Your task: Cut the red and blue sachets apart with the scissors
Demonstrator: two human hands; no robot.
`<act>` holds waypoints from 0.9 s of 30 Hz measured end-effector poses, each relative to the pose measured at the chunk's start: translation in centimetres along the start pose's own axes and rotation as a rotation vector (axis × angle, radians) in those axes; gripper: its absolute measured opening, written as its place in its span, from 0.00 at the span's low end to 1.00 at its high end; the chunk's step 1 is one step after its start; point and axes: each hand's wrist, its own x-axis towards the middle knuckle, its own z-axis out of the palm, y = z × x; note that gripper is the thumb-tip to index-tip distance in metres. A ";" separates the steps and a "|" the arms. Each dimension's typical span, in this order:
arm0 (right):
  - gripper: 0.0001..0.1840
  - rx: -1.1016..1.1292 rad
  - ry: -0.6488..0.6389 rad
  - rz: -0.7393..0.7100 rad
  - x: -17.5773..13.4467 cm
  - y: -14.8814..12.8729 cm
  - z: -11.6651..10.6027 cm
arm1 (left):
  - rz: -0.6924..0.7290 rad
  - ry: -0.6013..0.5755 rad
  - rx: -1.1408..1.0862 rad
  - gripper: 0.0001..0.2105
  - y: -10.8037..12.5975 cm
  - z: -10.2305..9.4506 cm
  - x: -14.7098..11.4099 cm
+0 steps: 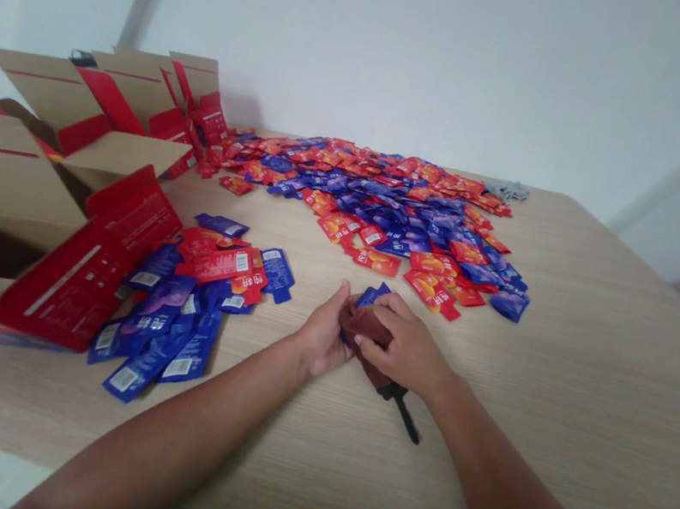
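In the middle of the table, both of my hands meet around a brown cloth item (373,371) with a black end and a black wrist strap (409,421); it resembles a folded umbrella or a pouch, and I cannot tell which. My right hand (413,345) grips its upper part from above, fingers curled. A blue packet (372,295) shows just behind the brown cloth, between the hands. My left hand (325,334) is cupped round the packet and the cloth's left side, thumb up; its other fingers are mostly hidden.
A wide heap of red and blue packets (388,202) lies along the back of the table. A smaller pile (175,305) sits at the left, beside open red cardboard boxes (81,281). A grey cloth-like thing (507,190) lies at the back right.
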 end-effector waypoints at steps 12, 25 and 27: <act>0.16 -0.160 0.374 0.319 0.3 4.4 0.3 | 0.007 -0.020 0.255 0.19 -0.8 0.1 0.1; 0.23 -0.025 0.015 0.041 0.0 1.0 -0.1 | -0.061 -0.028 0.033 0.26 -0.1 -0.2 0.5; 0.23 -0.008 -0.019 0.017 -0.1 0.5 0.0 | -0.065 -0.048 0.031 0.26 0.0 -0.4 0.4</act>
